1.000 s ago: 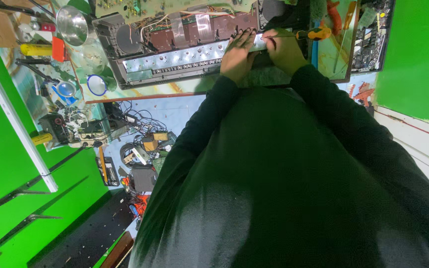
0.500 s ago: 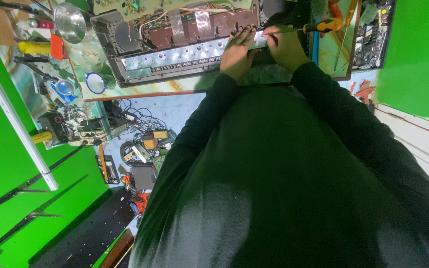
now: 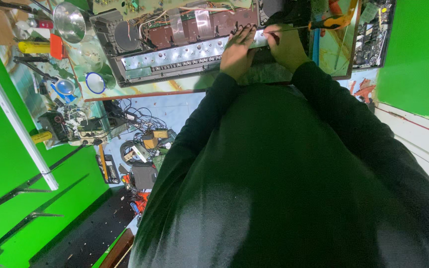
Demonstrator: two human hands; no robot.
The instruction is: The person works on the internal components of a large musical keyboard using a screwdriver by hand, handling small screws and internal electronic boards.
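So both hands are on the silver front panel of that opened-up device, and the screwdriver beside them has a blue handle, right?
Not quite. The head view shows the left hand and right hand on the silver front panel, but the screwdriver has an orange handle, not blue.

The person wears a dark, near-black long-sleeved top of soft, matte fabric (image 3: pixel 294 188) that fills most of the view. Its loose sleeves (image 3: pixel 333 104) run unbroken to the wrists, without visible cuffs, buttons or prints. The bare left hand (image 3: pixel 237 52) and bare right hand (image 3: pixel 286 47) carry no gloves.
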